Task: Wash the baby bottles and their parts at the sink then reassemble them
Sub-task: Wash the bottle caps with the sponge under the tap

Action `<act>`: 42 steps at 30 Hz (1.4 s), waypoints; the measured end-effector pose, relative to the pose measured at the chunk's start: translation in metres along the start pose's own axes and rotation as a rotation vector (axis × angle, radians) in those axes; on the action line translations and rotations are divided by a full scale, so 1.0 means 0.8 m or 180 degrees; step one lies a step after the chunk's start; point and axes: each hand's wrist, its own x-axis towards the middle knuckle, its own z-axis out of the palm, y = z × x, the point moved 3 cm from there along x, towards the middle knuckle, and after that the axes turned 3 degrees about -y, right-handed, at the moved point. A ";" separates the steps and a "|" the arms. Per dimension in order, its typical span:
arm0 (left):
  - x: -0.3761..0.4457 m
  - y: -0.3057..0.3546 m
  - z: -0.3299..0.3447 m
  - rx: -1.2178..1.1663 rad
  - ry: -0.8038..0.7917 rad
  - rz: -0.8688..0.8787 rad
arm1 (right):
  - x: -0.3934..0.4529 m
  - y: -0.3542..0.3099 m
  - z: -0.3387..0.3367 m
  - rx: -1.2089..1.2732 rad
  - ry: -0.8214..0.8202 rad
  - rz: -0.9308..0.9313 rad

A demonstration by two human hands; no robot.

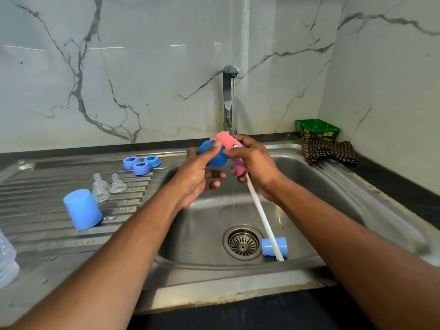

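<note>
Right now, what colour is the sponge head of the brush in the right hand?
Pink, on a white handle; the head view shows the sponge head clearly.

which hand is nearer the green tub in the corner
Right. The right hand, gripping the pink brush, lies nearer the green tub; the left hand, holding the blue cap, is farther.

Brushed steel sink (333, 177), ribbed drainer; glossy veined marble wall (142, 67); matt blue plastic caps (82, 209); clear teats (118, 184); pink sponge brush (228, 141); checked cloth (329, 151).
</note>
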 end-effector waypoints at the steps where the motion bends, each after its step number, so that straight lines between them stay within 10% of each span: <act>1: 0.009 -0.001 0.003 -0.0189 0.0207 -0.0002 | 0.005 0.001 -0.006 0.0028 0.0060 0.0021; 9: 0.058 -0.037 0.009 0.0433 0.0523 0.0460 | 0.029 0.020 -0.054 -0.1320 0.0520 -0.0417; 17: 0.033 -0.024 -0.014 -0.0191 -0.0467 0.0101 | 0.018 0.019 -0.026 -0.1440 -0.0542 -0.0019; 21: 0.035 -0.022 -0.008 -0.0064 -0.0431 -0.0031 | 0.016 0.014 -0.039 -0.0830 0.0111 -0.0210; 29: 0.043 -0.010 0.009 -0.0417 0.0170 0.0333 | 0.018 0.041 -0.045 -0.2001 0.0545 0.0339; 33: 0.041 -0.013 0.010 -0.0336 0.0191 0.0325 | 0.012 0.027 -0.040 -0.2167 0.1016 -0.0393; 39: 0.030 -0.007 0.000 0.0255 -0.0074 0.0371 | 0.007 -0.002 -0.026 -0.3067 0.0433 -0.0972; 42: 0.023 0.003 -0.004 0.0249 -0.0295 0.0547 | 0.010 -0.013 -0.025 -0.1905 0.0022 -0.0505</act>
